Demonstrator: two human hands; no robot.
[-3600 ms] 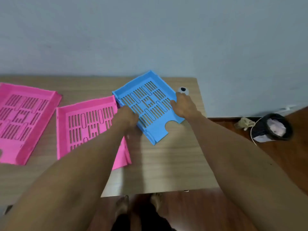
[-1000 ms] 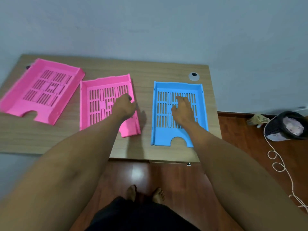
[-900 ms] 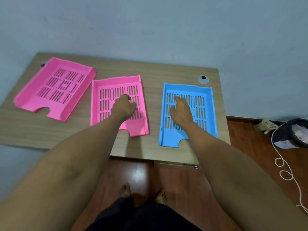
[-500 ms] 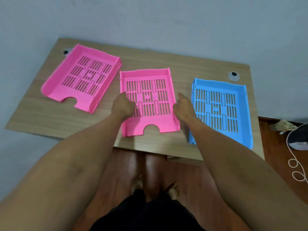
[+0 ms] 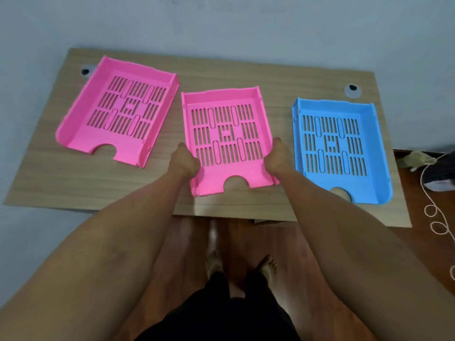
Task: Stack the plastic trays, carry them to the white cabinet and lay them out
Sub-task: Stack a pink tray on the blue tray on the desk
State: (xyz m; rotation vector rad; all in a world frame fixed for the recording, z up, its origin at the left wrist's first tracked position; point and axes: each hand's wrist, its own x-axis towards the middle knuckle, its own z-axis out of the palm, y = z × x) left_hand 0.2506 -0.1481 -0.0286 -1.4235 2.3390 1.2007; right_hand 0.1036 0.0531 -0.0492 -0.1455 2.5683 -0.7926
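Three slotted plastic trays lie side by side on a wooden table (image 5: 61, 183). A pink tray (image 5: 118, 112) sits at the left, turned a little. The middle pink tray (image 5: 226, 136) lies straight, and both hands hold it: my left hand (image 5: 183, 159) grips its left wall and my right hand (image 5: 278, 156) grips its right wall, near the front. To the right a blue tray (image 5: 337, 148) rests flat, apart from my right hand. The white cabinet is not in view.
The table stands against a pale wall. Cable grommets sit at the back left (image 5: 85, 71) and back right (image 5: 352, 89). On the wooden floor at the right lie a coiled white cord (image 5: 435, 217) and a dark bin (image 5: 440, 173). My bare feet (image 5: 241, 267) stand below the table edge.
My right hand left the blue tray and moved to the middle pink tray's right wall. My left hand shifted to its left wall. The view has swung left.
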